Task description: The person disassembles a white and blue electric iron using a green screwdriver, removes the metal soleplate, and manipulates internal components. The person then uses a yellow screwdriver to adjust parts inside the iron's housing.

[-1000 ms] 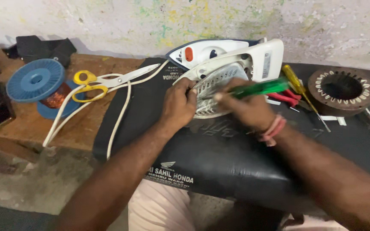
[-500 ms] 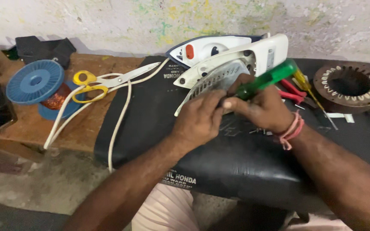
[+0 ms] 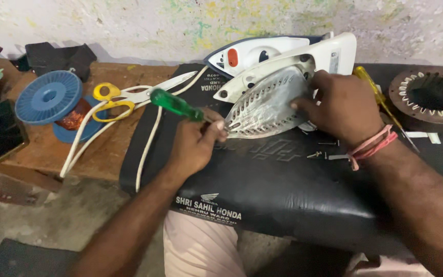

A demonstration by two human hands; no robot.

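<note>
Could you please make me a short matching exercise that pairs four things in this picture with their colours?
Things:
1. screwdriver handle in the left hand
2. scissors handles
3. wire spool
4. wristband on the right hand

Colours:
a. blue
b. pink
c. green
d. yellow

Pairs: 1-c, 2-d, 3-a, 4-b

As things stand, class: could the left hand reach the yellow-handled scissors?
Probably yes. The left hand holds a green screwdriver, so it isn't free, but the scissors lie close by on the bench with nothing between them.
</note>
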